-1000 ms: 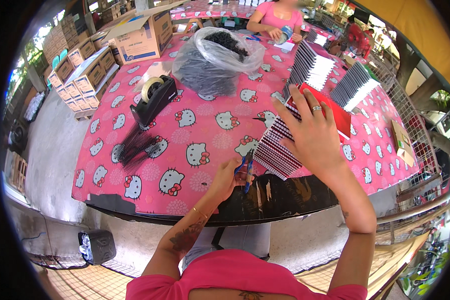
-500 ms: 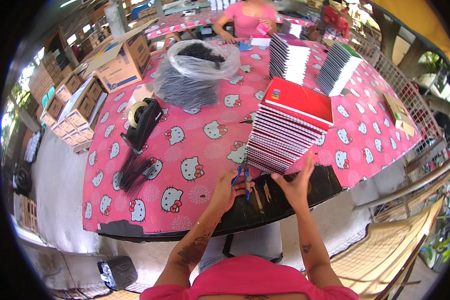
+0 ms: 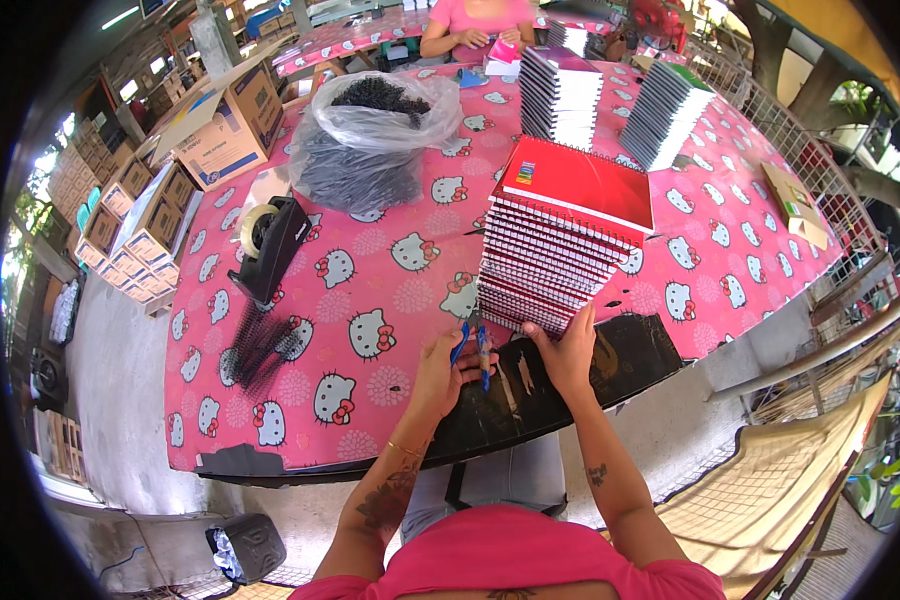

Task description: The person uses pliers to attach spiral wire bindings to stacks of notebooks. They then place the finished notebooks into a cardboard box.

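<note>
A tall stack of red-covered spiral notebooks point(image 3: 582, 190) rises from the table in front of me, leaning slightly, the bindings of its notebooks facing different ways. My right hand point(image 3: 567, 355) is at the stack's near lower corner, thumb against the front and fingers along the right side. To the left of it, my left hand point(image 3: 440, 375) holds blue-handled pliers point(image 3: 485, 358), the handles spread with fingers between them; the jaws are hard to make out.
A black tape dispenser point(image 3: 273, 250) and loose black wire spirals point(image 3: 260, 350) lie left. Behind them stands a plastic bag of black coils point(image 3: 360, 165). More notebook stacks point(image 3: 560, 100) stand at the back, near another person point(image 3: 480, 25). Cardboard boxes point(image 3: 230, 130) sit far left.
My right hand has closed in from spread fingers onto the stack's lower corner. The left hand still holds the pliers. Across the table, the other person's hands have come together over a pink item.
</note>
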`<state>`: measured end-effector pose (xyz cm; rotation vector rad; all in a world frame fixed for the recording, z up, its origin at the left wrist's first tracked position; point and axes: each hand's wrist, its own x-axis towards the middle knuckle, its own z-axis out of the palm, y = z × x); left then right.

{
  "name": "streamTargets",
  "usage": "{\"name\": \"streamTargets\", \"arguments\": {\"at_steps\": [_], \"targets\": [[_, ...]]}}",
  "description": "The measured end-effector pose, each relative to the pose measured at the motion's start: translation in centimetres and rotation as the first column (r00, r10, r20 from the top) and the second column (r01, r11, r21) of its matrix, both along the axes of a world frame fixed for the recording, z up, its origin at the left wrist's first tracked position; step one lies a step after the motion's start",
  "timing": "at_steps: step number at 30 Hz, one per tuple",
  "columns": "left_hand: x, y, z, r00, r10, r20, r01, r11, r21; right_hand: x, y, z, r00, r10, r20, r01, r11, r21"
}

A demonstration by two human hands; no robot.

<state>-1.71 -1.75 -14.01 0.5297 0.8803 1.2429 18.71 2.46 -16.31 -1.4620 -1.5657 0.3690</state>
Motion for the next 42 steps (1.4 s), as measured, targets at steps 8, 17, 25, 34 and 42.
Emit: {"name": "streamTargets", "arguments": {"at_steps": [8, 17, 25, 34, 42], "targets": [[0.0, 0.0, 0.5, 0.999, 0.026, -0.044, -0.027, 1.0, -0.015, 0.0, -0.1, 0.0, 1.0, -0.012, 0.017, 0.012, 1.0, 0.013], [0.6, -0.3, 1.0, 0.123, 0.452, -0.884, 0.243, 0.849, 0.468, 0.0, -0.1, 0.2, 1.0, -0.002, 0.009, 0.002, 1.0, 0.013], [-1.2, 0.2, 0.9, 0.954, -0.057, -0.295, 0.056, 0.998, -0.012, 0.0, -0.3, 0.3, 0.999, -0.015, 0.047, 0.015, 1.0, -0.001], [-1.0, 0.7, 0.2, 0.975, -0.069, -0.212, 0.057, 0.996, -0.065, -0.2, -0.3, 0.3, 0.996, -0.039, 0.075, 0.039, 0.999, 0.011], [-1.0, 0.6, 0.0, 0.98, -0.068, -0.189, 0.057, 0.996, -0.066, -0.2, -0.6, 0.6, 0.997, -0.019, 0.073, 0.017, 0.999, 0.027]]}}
